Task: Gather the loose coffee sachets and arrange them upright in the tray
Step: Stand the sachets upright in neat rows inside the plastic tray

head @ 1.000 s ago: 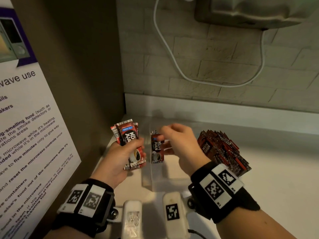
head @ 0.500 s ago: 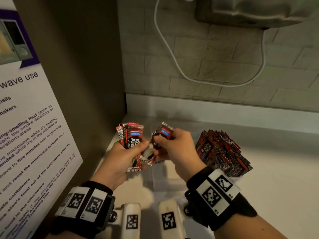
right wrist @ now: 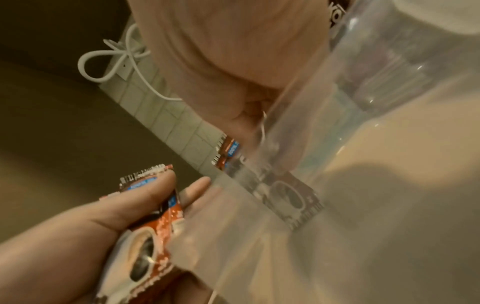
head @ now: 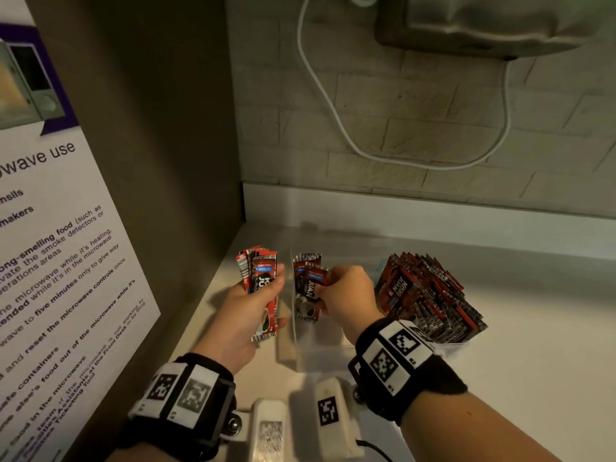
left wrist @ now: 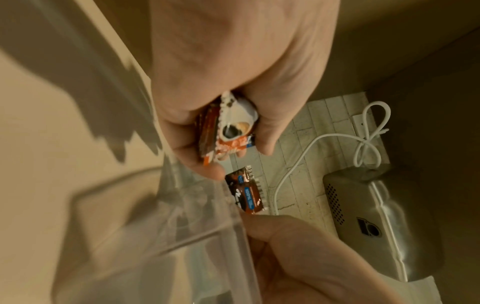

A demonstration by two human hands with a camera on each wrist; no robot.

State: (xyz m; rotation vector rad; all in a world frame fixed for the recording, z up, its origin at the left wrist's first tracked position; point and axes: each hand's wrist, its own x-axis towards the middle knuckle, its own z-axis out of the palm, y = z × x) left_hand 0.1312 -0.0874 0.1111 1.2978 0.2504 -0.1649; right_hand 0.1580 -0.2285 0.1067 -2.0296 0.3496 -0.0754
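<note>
My left hand (head: 270, 291) grips a fanned stack of red coffee sachets (head: 259, 278) just left of the clear tray (head: 301, 356). My right hand (head: 330, 285) reaches into the tray's left end and pinches upright sachets (head: 307, 288) standing against its left wall. A dense row of sachets (head: 430, 295) leans at the tray's right end. In the left wrist view the gripped stack (left wrist: 230, 128) shows its cup picture, with the tray's sachets (left wrist: 246, 193) beyond. Through the tray wall (right wrist: 259, 236), the right wrist view shows a standing sachet (right wrist: 288, 197) and the left hand's stack (right wrist: 149, 214).
A brown side panel (head: 150, 128) with a microwave-use poster (head: 50, 261) closes off the left. On the brick wall hang a white cable (head: 333, 105) and a grey appliance (head: 483, 21). The white counter (head: 533, 361) runs right of the tray. Two white tagged devices (head: 328, 418) sit near my wrists.
My right hand went from the tray to the left hand's stack, took a sachet, and now holds it upright in the tray beside the earlier one. The left hand stayed put.
</note>
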